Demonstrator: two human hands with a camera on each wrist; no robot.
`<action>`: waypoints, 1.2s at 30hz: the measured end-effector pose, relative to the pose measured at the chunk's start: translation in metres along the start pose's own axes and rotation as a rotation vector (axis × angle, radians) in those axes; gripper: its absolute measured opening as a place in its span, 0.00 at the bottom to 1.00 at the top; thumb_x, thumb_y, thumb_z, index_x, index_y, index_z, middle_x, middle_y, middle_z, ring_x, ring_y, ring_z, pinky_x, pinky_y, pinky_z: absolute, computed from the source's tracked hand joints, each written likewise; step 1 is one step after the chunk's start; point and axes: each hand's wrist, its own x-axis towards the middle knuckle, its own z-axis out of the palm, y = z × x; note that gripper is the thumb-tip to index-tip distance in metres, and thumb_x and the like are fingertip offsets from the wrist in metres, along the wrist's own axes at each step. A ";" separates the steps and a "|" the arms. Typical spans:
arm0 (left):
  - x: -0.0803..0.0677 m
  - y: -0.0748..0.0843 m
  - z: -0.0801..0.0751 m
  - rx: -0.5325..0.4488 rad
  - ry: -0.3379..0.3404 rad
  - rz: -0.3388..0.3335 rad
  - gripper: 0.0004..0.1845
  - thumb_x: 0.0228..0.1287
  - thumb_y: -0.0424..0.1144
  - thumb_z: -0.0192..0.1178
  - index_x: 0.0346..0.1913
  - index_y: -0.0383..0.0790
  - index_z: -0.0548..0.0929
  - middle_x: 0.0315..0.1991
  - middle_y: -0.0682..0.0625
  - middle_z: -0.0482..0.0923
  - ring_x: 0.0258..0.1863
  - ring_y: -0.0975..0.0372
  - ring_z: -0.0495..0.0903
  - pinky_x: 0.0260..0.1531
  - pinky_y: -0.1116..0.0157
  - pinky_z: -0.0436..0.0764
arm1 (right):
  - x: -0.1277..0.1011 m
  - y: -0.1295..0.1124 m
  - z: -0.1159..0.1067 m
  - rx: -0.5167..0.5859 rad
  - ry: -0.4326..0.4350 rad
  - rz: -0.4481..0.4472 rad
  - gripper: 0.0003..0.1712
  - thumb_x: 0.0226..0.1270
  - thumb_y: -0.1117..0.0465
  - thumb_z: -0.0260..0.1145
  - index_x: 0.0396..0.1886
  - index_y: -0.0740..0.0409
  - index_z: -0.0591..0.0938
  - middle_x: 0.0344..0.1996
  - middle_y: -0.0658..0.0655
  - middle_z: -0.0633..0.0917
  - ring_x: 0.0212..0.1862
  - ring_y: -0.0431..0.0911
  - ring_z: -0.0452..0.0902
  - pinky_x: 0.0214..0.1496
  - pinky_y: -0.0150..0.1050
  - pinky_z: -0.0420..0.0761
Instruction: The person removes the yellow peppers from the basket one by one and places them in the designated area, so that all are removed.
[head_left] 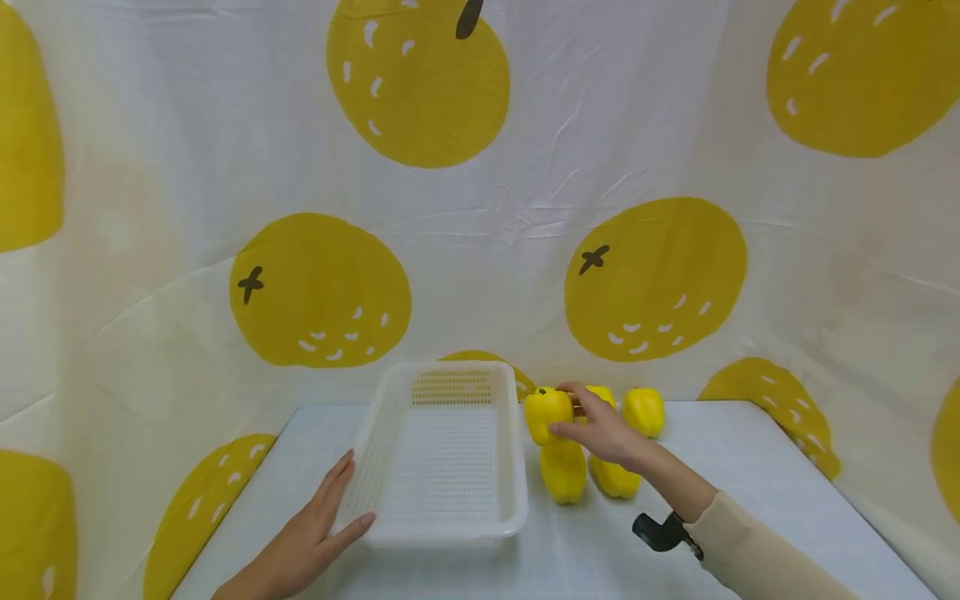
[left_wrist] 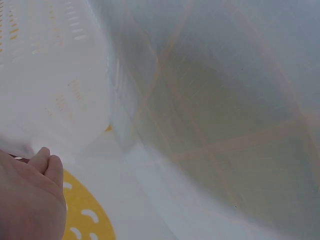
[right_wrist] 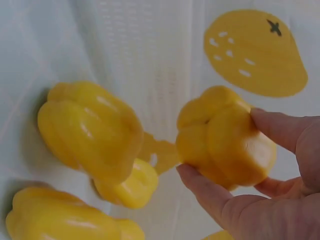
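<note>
While the flat left hand (head_left: pixel 315 525) touches one basket (head_left: pixel 442 533), the right hand (head_left: pixel 603 433) grips one of five peppers (head_left: pixel 547 414).

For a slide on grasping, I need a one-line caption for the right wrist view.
Right hand grips a yellow pepper between thumb and fingers, other yellow peppers lying beside it.

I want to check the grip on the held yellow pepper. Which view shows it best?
Right wrist: the pepper fills the frame, pinched by the right hand. The head view shows it small; the left wrist view shows none.
</note>
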 end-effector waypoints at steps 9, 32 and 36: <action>-0.002 -0.002 -0.001 0.009 0.018 0.011 0.54 0.70 0.70 0.53 0.83 0.38 0.46 0.84 0.45 0.38 0.79 0.43 0.52 0.69 0.34 0.59 | -0.022 0.025 -0.037 -0.032 0.007 0.055 0.41 0.72 0.50 0.69 0.76 0.60 0.61 0.70 0.70 0.69 0.69 0.67 0.66 0.66 0.65 0.73; 0.000 0.002 0.000 -0.007 -0.027 -0.043 0.55 0.69 0.72 0.52 0.83 0.41 0.43 0.84 0.46 0.36 0.79 0.44 0.53 0.69 0.33 0.60 | -0.064 0.114 -0.109 -0.046 0.017 0.138 0.45 0.73 0.49 0.68 0.74 0.71 0.59 0.64 0.75 0.72 0.58 0.60 0.76 0.55 0.53 0.84; 0.001 0.002 0.000 -0.009 -0.028 -0.046 0.55 0.69 0.72 0.52 0.83 0.41 0.43 0.84 0.46 0.36 0.79 0.44 0.52 0.69 0.33 0.59 | -0.065 0.128 -0.112 -0.010 -0.008 0.149 0.44 0.73 0.50 0.68 0.73 0.72 0.59 0.62 0.72 0.74 0.54 0.55 0.77 0.55 0.51 0.85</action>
